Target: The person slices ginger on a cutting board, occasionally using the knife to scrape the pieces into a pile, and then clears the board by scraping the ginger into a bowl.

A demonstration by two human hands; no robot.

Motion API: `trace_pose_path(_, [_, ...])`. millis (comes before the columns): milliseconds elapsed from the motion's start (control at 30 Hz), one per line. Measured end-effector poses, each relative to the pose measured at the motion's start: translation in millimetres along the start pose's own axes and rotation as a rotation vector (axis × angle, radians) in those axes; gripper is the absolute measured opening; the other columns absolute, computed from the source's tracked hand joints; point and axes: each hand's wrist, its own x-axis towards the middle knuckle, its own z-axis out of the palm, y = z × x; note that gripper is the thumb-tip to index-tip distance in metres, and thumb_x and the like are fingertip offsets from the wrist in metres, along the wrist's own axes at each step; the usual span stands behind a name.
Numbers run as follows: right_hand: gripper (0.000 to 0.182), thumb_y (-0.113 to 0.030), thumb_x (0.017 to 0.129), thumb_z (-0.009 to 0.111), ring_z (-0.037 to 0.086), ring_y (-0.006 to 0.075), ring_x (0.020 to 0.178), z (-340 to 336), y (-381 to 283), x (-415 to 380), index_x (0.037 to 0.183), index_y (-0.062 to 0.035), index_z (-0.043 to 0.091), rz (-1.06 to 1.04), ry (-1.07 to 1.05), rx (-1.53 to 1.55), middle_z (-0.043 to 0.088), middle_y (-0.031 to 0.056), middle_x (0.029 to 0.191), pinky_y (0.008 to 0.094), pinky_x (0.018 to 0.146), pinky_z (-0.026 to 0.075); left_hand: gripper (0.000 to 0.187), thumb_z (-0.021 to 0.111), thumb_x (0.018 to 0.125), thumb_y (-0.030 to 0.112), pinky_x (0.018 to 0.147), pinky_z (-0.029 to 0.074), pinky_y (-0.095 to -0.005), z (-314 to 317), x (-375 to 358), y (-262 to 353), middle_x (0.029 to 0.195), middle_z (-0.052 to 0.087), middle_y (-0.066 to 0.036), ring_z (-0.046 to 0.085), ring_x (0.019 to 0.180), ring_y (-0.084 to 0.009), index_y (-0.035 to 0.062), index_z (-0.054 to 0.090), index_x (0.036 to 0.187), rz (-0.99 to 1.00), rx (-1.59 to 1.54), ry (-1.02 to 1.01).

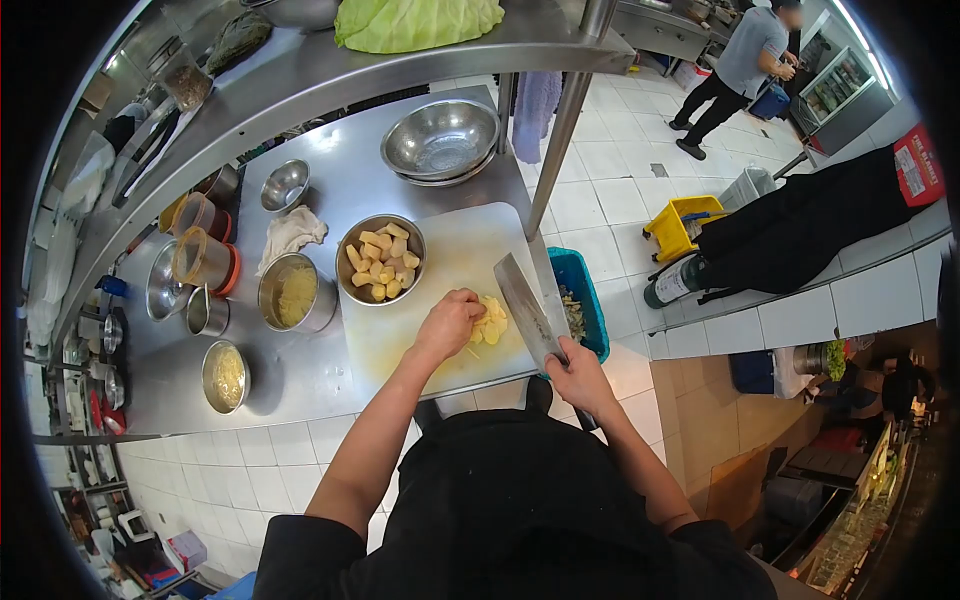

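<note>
A cleaver (526, 308) is gripped by the right hand (580, 376), right of yellow slices (491, 322) touched by the left hand (448, 323), whose grip cannot be told.

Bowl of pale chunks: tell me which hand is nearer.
Left. The left hand touches slices near the bowl; the right hand is farther off, to their right, gripping the cleaver.
</note>
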Motion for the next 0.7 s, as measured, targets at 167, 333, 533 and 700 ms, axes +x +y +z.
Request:
trace_pose_path(167, [0.027,-0.021,0.105,0.069,0.061,0.0238,0.066,-1,-1,0,0.104,0.0048,0.061,-0.011,0.013,-0.005,0.064,0.0196,0.077,0.0427,0.064,0.049,0.022,0.074,0.097,0.010,0.110,0.056,-0.0448,-12,-2,16,0.127,0.072,-0.012,0.066,0.126,-0.0347,0.0086,0.083,0.117,0.014,-0.011,-0.013])
trace_pose_path(333, [0.027,-0.022,0.105,0.069,0.061,0.0253,0.067,-3,-8,-1,0.104,0.0043,0.062,0.008,0.002,-0.004,0.065,0.0206,0.078,0.0435,0.064,0.049,0.031,0.082,0.092,0.015,0.109,0.055,-0.0450,-10,-1,29,0.128,0.068,-0.011,0.063,0.125,-0.0348,0.0091,0.083,0.122,0.028,0.043,-0.130])
trace_pose_path(533, [0.027,-0.022,0.105,0.069,0.060,0.0254,0.066,-2,-8,-2,0.104,0.0041,0.062,0.016,0.003,0.017,0.064,0.0208,0.079,0.0438,0.064,0.049,0.034,0.081,0.093,0.015,0.112,0.054,-0.0438,-3,2,35,0.137,0.063,-0.009,0.061,0.129,-0.0322,0.0101,0.081,0.126,0.020,0.099,-0.128])
trace_pose_path(700, [0.027,-0.022,0.105,0.068,0.059,0.0238,0.066,-3,-6,-3,0.103,0.0045,0.061,0.011,0.026,0.013,0.063,0.0194,0.078,0.0436,0.064,0.049,0.034,0.079,0.094,0.012,0.112,0.053,-0.0452,-6,8,42,0.144,0.059,-0.010,0.060,0.132,-0.0325,0.0110,0.080,0.128,0.060,0.196,-0.190])
